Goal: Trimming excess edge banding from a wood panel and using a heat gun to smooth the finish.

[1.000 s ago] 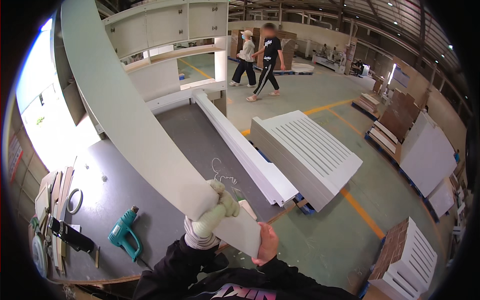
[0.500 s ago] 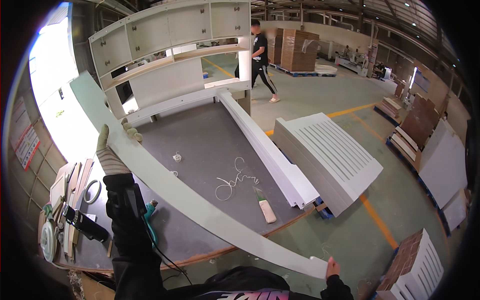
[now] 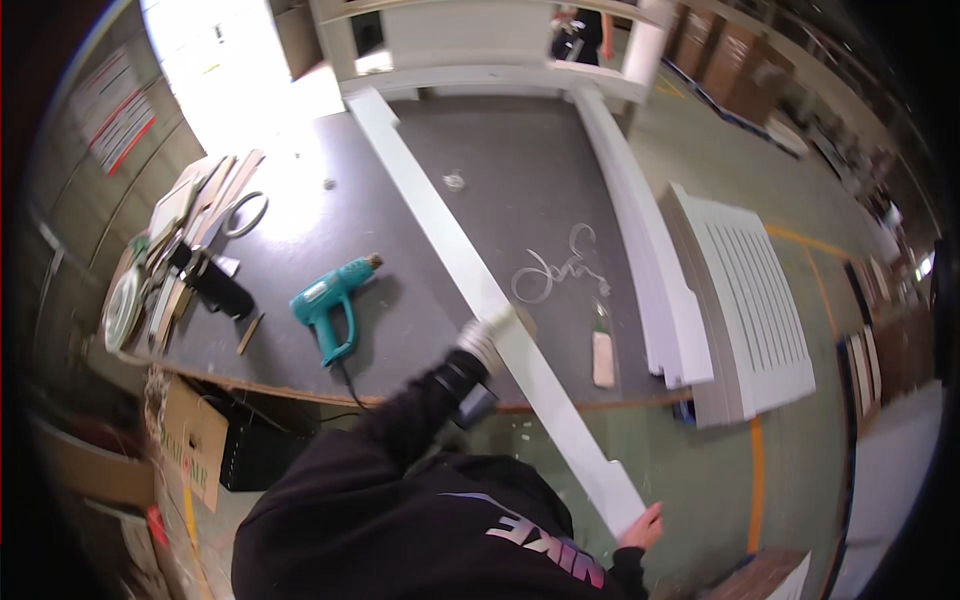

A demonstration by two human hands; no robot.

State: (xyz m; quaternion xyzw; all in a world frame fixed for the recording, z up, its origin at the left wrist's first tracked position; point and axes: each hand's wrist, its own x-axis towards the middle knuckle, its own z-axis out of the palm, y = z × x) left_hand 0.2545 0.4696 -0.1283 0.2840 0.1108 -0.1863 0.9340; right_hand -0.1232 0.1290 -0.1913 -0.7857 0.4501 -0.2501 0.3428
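A long, narrow white board (image 3: 440, 232) with notched ends lies slantwise across the dark worktable (image 3: 520, 150). Its far end is by the white cabinet frame, and its near end juts past the table's front edge. Around the board's middle closes my left hand (image 3: 482, 342), in a pale striped glove, with the fingers partly hidden beneath. My right hand (image 3: 646, 526), bare, grips the near end. A teal heat gun (image 3: 322, 302) rests on the table left of the board. On its right lie a tool with a pale handle (image 3: 602, 355) and a curled strip of white edging (image 3: 545, 272).
Stacked long white panels (image 3: 650, 260) run along the table's right side, beside slatted white panels (image 3: 750, 300). The white cabinet frame (image 3: 460, 75) stands at the back; a person (image 3: 580, 38) is behind it. At left are a black bottle (image 3: 220, 285), wood strips (image 3: 205, 195) and a tape ring (image 3: 245, 214).
My left hand has come nearer, from the board's far part to its middle. The board's far end has swung right and lower. My view has turned, showing the heat gun fully.
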